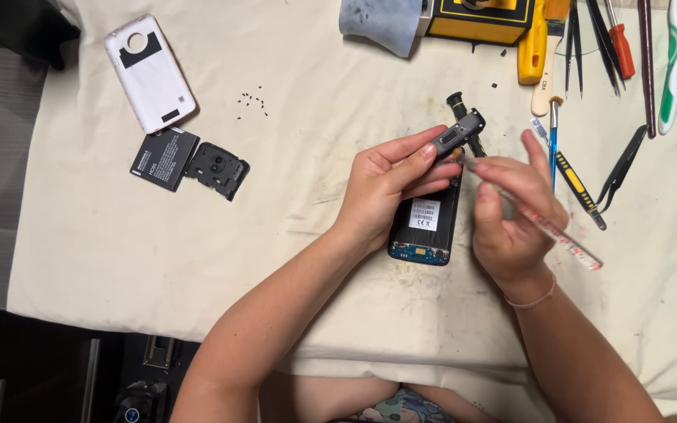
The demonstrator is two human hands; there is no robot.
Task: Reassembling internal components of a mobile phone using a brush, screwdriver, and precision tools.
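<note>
An opened black phone (427, 225) lies back-up on the cream cloth, its blue circuit board showing at the near end. My left hand (389, 188) rests on the phone's far end and pinches a small dark grey plastic part (458, 135) lifted above it. My right hand (511, 215) holds a clear-handled screwdriver (552, 232) with red markings, tip pointing toward the part. A black screwdriver (464, 117) lies just behind the part.
White back cover (149, 72), black battery (164, 157) and black inner frame (216, 168) lie at left. Tiny screws (252, 102) are scattered mid-cloth. Tweezers, screwdrivers, a brush and a toothbrush (672, 63) lie at right, a yellow box (479, 19) at the far edge.
</note>
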